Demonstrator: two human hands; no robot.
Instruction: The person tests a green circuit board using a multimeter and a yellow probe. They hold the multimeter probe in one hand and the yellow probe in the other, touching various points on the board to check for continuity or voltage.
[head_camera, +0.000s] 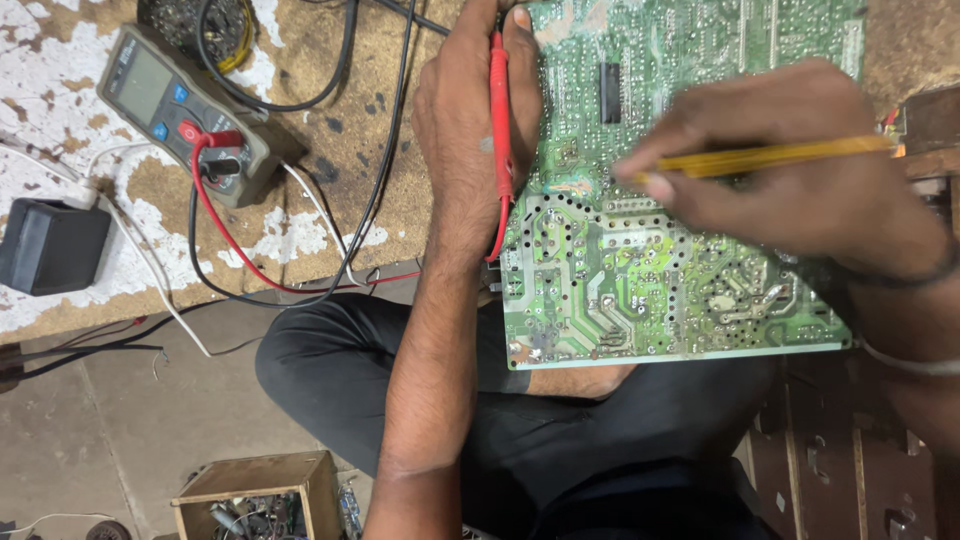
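Two hands: we see both over one green circuit board, solder side up.
Left hand: fingers closed around the red probe, which runs along the fingers toward the board's far left edge; the tip is hidden by the fingertips.
Right hand: fingers pinched on a yellow rod-shaped tool, lying across the board; its end is blurred at the fingertips, so we cannot tell if it touches.
Circuit board: directly beneath both sets of fingers, resting over our lap.
Red lead: trails from the left fingers back to the grey multimeter, well left of them.
Black adapter: further left still, on the worn bench.
Wooden box: near the left elbow, holding small parts.
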